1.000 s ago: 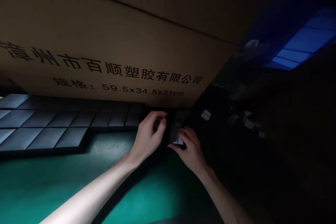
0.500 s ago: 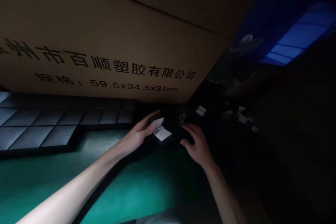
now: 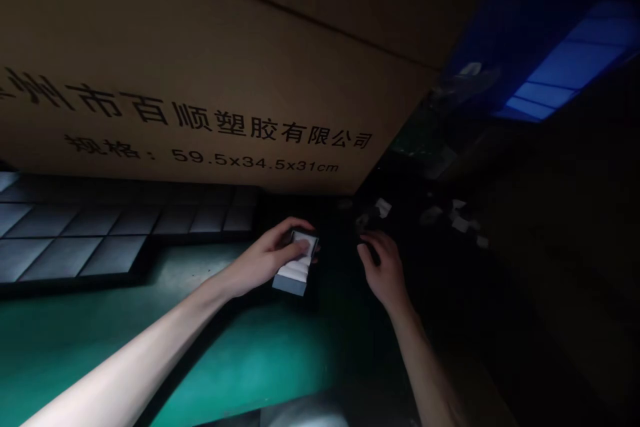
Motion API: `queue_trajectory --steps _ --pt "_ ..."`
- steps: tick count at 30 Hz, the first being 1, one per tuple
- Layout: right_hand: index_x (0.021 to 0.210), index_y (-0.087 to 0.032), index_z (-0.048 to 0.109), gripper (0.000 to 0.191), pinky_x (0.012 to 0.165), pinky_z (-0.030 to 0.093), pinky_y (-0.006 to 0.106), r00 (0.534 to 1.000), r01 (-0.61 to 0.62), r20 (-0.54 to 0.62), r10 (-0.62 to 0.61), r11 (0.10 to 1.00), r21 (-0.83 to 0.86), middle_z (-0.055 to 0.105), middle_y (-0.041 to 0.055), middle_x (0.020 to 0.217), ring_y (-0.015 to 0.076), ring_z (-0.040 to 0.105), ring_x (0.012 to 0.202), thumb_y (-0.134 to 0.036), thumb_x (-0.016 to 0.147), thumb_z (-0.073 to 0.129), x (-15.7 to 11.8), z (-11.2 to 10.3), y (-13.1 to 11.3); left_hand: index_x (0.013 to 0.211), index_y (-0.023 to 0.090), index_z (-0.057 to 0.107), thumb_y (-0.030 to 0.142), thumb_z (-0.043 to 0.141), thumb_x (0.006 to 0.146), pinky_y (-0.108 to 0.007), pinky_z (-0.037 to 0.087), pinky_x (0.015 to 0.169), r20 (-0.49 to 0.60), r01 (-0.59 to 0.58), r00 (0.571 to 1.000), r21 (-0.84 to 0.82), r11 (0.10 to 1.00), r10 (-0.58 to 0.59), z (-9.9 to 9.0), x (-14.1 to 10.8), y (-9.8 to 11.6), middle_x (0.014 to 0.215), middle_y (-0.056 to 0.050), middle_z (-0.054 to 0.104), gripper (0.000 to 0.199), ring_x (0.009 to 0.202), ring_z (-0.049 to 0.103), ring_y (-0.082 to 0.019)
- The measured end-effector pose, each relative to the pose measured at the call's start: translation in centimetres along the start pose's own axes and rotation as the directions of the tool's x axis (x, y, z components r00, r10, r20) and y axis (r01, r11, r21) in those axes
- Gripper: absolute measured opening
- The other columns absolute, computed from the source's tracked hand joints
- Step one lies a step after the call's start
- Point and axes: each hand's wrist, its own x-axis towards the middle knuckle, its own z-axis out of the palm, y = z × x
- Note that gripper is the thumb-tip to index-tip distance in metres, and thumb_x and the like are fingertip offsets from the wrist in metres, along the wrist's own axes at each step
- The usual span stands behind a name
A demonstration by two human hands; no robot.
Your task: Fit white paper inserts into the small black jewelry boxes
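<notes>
A small dark box (image 3: pixel 290 284) with a white lining is in my left hand (image 3: pixel 277 253). The thumb presses on the white inside near the top and the fingers wrap behind it. The box is open, its lining facing up. To the right, my right hand (image 3: pixel 383 267) has its thumb and fingers curled near each other at a small dim object (image 3: pixel 362 221); whether it grips this is too dark to tell. A small white piece (image 3: pixel 383 207) lies just beyond the right fingertips.
A large printed cardboard carton (image 3: pixel 225 80) stands behind. Rows of dark square boxes (image 3: pixel 110 255) sit at left on the green surface (image 3: pixel 250 353). Several white pieces (image 3: pixel 460 221) are scattered at right, below a blue container (image 3: pixel 550 87).
The box in my left hand has turned, its lining now facing up toward me, and my thumb has moved onto the lining. My right hand has shifted slightly right and its fingers have drawn closer together.
</notes>
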Motion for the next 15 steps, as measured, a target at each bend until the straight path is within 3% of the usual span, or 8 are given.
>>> queue_trajectory --steps 7,11,15 --pt "0.118 -0.024 0.070 0.029 0.111 0.047 0.059 0.999 0.041 -0.024 -0.042 0.998 -0.042 0.068 0.0095 0.128 0.0293 0.053 0.132 -0.042 0.100 0.056 -0.07 0.23 0.17 0.132 0.022 0.056 0.048 0.063 0.096 -0.025 0.044 0.059 0.060 -0.126 0.991 0.116 0.985 0.120 -0.21 -0.13 -0.15 0.104 -0.008 0.073 0.045 0.069 0.060 -0.013" --pt "0.117 -0.024 0.070 0.027 0.110 0.048 0.059 0.999 0.041 -0.028 -0.042 0.998 -0.041 0.068 0.0096 0.128 0.0291 0.054 0.131 -0.039 0.100 0.057 -0.07 0.15 0.12 0.134 0.023 0.056 0.046 0.062 0.096 -0.024 0.041 0.057 0.093 -0.115 0.991 0.151 0.982 0.101 -0.11 -0.17 -0.18 0.099 -0.006 0.071 0.044 0.067 0.056 -0.012" --pt "0.117 -0.024 0.070 0.026 0.109 0.049 0.058 0.999 0.037 -0.032 -0.038 0.999 -0.028 0.068 0.0101 0.127 0.0288 0.055 0.130 -0.037 0.100 0.056 -0.07 0.05 -0.01 0.121 0.020 0.061 0.045 0.066 0.094 -0.024 0.042 0.058 0.052 -0.114 0.993 0.135 0.984 0.108 0.19 0.00 -0.01 0.099 -0.007 0.072 0.037 0.068 0.058 -0.013"
